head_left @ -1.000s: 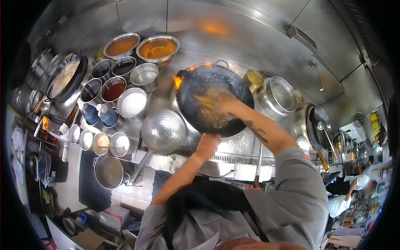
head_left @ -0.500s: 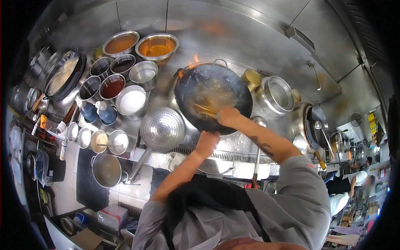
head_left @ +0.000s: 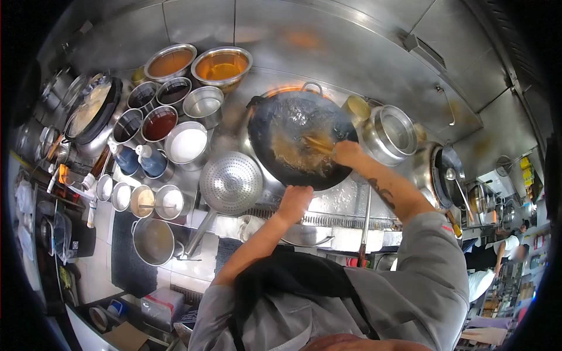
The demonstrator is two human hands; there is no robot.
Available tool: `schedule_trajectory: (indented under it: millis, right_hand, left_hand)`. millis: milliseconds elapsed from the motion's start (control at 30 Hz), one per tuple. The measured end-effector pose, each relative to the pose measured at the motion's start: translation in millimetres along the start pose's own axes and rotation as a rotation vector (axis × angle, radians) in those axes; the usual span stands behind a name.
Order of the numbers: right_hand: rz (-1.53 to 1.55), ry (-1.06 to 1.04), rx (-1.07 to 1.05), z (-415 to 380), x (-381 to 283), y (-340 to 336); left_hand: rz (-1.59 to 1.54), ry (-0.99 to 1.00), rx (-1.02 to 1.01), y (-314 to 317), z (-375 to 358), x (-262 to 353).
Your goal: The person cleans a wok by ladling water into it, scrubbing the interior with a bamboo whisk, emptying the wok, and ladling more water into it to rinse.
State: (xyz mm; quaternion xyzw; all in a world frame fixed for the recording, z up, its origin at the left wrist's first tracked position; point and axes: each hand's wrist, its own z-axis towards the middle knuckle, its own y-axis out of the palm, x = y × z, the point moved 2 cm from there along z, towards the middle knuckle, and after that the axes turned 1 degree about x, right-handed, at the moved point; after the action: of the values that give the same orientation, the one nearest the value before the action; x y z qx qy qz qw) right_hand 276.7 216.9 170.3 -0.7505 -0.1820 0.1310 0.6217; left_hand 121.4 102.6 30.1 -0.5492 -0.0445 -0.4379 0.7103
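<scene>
Left hand [head_left: 294,198] clenched on the near rim of the wok [head_left: 301,139], right hand [head_left: 348,153] grasping a brush [head_left: 319,143] inside it; wok right of the strainer [head_left: 231,182], probably heavy, stiff, hot, best gripped at the rim handle.

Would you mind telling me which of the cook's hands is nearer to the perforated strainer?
Left. The left hand grips the wok rim just right of the strainer; the right hand is farther right, over the wok.

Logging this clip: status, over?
Left hand grips wok near rim. Right hand holds chopsticks in the food. Strainer beside, clear.
</scene>
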Motion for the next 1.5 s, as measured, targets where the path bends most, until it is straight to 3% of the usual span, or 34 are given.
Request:
schedule_trajectory:
  millis: [100,200,367,467,500,567,600,667,867,967,1033,1133,1200,1233,1400,1500]
  right_hand:
    - [-0.089,0.032,0.081,64.2,39.0,34.4]
    - [0.088,0.060,0.248,71.7,24.9,49.1]
    - [-0.095,0.164,-0.065,42.5,61.7,93.8]
    - [-0.114,0.124,0.079,75.8,61.2,62.5]
    - [0.108,0.006,0.211,70.2,38.6,31.5]
    - [0.305,0.035,0.258,91.9,0.3,21.4]
    - [0.280,0.184,0.174,113.4,-4.1,43.7]
    - [0.132,0.047,0.131,102.9,-22.3,75.8]
    - [-0.050,0.080,-0.119,33.6,8.0,65.2]
    - [0.091,0.187,-0.024,83.4,25.7,60.7]
    - [0.069,0.147,0.120,91.5,6.6,71.6]
    - [0.019,0.048,0.266,43.6,-24.4,75.3]
    - [0.072,0.098,0.060,21.5,-31.5,61.0]
    - [0.144,0.189,-0.189,11.6,-20.3,60.4]
    - [-0.023,0.140,-0.020,38.3,13.8,25.3]
    - [0.012,0.249,0.054,63.6,9.6,64.8]
  left_hand:
    - [0.067,-0.006,-0.028,1.4,2.4,-5.5]
    - [0.064,-0.017,-0.026,7.4,1.9,0.2]
    - [0.029,0.016,0.024,-7.1,-2.5,3.4]
    - [0.035,0.020,0.023,-4.4,2.0,-0.9]
    - [0.035,0.019,0.019,5.5,0.1,-6.0]
    - [0.042,0.027,0.018,14.9,-1.2,-10.6]
    - [0.051,0.039,0.022,15.0,-1.2,-13.1]
    - [0.044,0.050,0.037,14.2,0.6,-9.0]
    - [0.042,0.009,-0.002,3.3,1.9,-5.1]
    - [0.028,-0.004,-0.014,-0.1,-0.1,-1.6]
    - [0.039,-0.005,-0.023,8.0,1.1,-4.5]
    - [0.039,0.003,-0.008,15.3,-0.1,-9.9]
    - [0.035,0.016,0.011,6.5,1.1,-6.2]
    - [0.029,0.019,0.018,4.3,-0.4,-3.3]
    - [0.012,-0.012,0.013,7.1,0.9,-4.7]
    - [0.021,-0.008,0.013,5.5,3.6,1.2]
